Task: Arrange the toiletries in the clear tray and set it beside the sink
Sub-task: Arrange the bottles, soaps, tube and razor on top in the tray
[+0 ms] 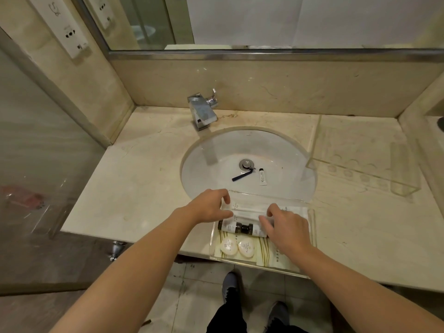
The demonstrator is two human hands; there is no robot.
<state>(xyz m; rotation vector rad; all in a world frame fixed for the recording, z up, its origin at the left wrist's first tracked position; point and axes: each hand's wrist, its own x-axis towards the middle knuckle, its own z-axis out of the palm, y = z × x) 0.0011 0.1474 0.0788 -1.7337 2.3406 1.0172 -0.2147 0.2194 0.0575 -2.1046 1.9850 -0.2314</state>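
Observation:
A clear tray [310, 239] sits on the counter's front edge, partly over the sink [211, 150] rim. Inside it lie white sachets [247, 209] at the far side, two small dark-capped bottles [240, 229] end to end in the middle, and two round white soaps [237, 246] on striped packets at the near side. My left hand [210, 205] touches the tray's far left corner with curled fingers at the sachets. My right hand [286, 227] rests over the right part, fingertips on the sachets and bottle. A dark razor [241, 176] and a small white tube [262, 177] lie in the sink basin.
A chrome faucet [203, 109] stands behind the sink. A second clear acrylic tray [406, 179] lies on the counter to the right. The mirror and wall sockets are behind. A glass panel stands at the left. My shoes show on the tiled floor below.

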